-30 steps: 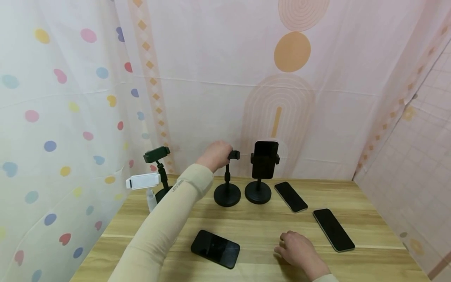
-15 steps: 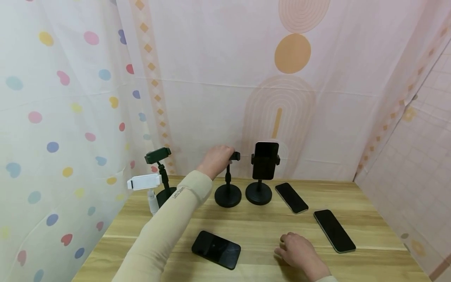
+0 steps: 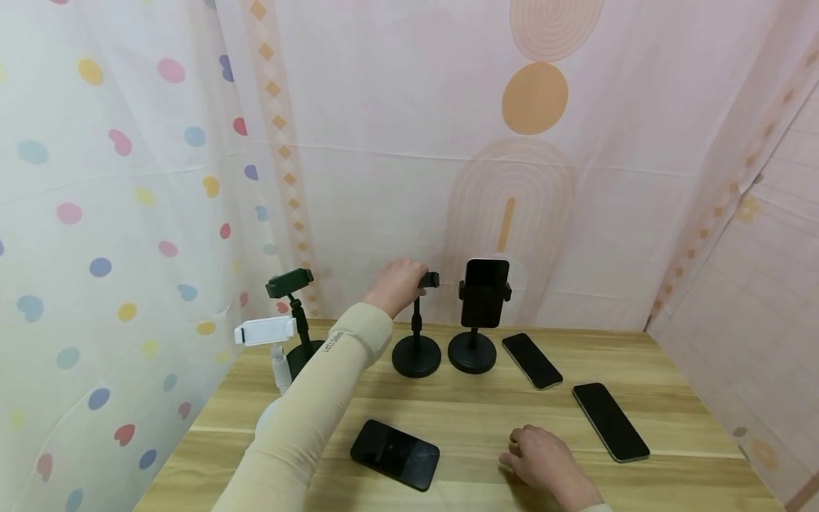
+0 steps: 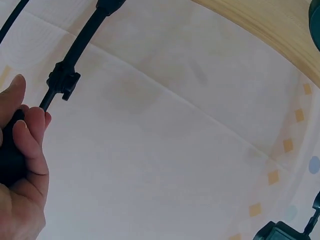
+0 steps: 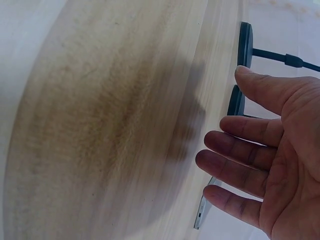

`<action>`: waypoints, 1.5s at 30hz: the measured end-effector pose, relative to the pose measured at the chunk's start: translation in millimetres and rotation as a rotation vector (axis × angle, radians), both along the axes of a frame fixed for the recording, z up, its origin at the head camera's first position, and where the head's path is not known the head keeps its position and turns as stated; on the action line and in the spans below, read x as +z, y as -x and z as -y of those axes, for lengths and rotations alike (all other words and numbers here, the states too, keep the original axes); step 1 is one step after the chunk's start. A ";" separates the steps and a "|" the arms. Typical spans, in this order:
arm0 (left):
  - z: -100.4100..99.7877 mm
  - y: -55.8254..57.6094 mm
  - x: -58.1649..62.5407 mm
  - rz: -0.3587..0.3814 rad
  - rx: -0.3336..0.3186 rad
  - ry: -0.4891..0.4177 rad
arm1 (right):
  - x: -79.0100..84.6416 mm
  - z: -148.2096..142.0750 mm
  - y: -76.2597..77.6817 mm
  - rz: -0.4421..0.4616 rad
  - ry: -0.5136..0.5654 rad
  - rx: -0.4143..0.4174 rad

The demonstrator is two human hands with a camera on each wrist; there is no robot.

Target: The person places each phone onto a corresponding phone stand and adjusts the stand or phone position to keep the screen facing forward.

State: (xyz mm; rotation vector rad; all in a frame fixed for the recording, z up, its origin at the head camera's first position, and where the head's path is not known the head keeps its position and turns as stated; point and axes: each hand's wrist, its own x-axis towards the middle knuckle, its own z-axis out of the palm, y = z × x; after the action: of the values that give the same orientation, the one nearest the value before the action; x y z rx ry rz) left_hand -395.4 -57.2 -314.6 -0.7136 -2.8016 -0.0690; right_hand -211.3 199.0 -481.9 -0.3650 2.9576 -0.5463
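My left hand (image 3: 398,284) reaches to the back and grips the clamp head of a black phone stand (image 3: 416,355). In the left wrist view its fingers (image 4: 34,145) curl round the black clamp (image 4: 11,155), and the thin stem runs off from it. My right hand (image 3: 540,459) stays low over the front right of the table, fingers loosely bent and holding nothing; the right wrist view shows its palm and spread fingers (image 5: 240,150). A black phone (image 3: 394,455) lies face up between the two arms. Beside the gripped stand, another black stand (image 3: 472,353) holds an upright phone (image 3: 485,293).
Two more phones lie at right, one farther back (image 3: 532,360) and one nearer phone (image 3: 611,422). At left stand a green phone stand (image 3: 289,283) and a white phone stand (image 3: 265,331), partly behind my left sleeve. Patterned curtains (image 3: 384,92) border the wooden table (image 3: 499,405).
The head view has shifted slightly, so everything sits a little to the right. My left hand keeps its grip on the stand's clamp; my right hand has stayed put.
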 end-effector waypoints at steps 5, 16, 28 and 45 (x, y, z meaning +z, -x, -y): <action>-1.3 -0.1 -0.3 -0.013 0.000 0.016 | 0.3 -0.4 0.3 -0.007 0.003 0.001; 1.1 3.4 -10.1 -0.106 -0.014 0.038 | 0.3 -0.6 0.6 -0.022 0.006 0.005; 2.1 5.0 -10.6 -0.141 -0.033 0.035 | 0.3 -2.7 -1.6 -0.039 0.010 -0.010; 5.1 4.6 0.9 -0.074 -0.077 0.040 | 1.1 -8.9 -0.8 -0.056 -0.010 -0.034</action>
State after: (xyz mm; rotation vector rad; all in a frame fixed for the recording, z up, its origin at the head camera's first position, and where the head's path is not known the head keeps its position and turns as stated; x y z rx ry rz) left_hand -400.0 -62.2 -313.7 -0.8161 -2.7125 -0.0007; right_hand -210.5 207.9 -480.8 -0.3347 3.0245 -0.5338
